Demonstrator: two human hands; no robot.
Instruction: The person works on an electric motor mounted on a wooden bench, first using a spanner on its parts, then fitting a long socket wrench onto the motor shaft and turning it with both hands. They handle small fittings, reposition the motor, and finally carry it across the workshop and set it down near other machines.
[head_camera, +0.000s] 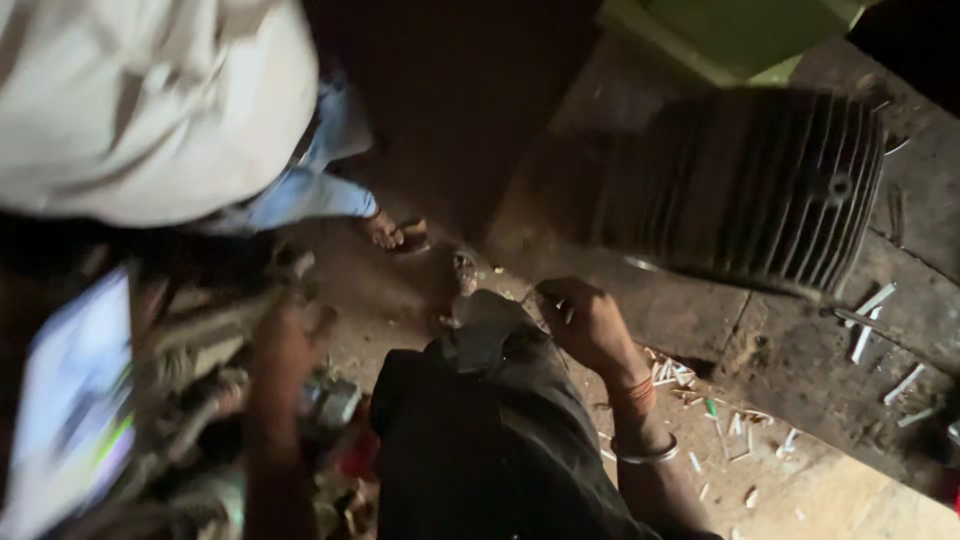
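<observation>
Head view shows two bare hands of the person at work. Their right hand (585, 320), with one metal bangle (648, 455) and red thread at the wrist, is curled at the knee over something small; what it pinches is too dim to tell. Their left hand (285, 335) reaches into a blurred heap of metal parts (200, 400), and whether it grips anything cannot be told.

One finned engine cylinder (745, 185) stands on the stone ledge (800, 360) just beyond the right hand, apart from it. It is dark grey, with many thin parallel fins running across it and one round boss on its right side. One green box (735, 35) sits behind it.

Many small white sticks (872, 302) lie scattered on the ledge and floor, too many and too blurred to count.

One other person in a pale shirt (150, 100) stands at upper left, with one sandalled foot (395, 232) showing.
</observation>
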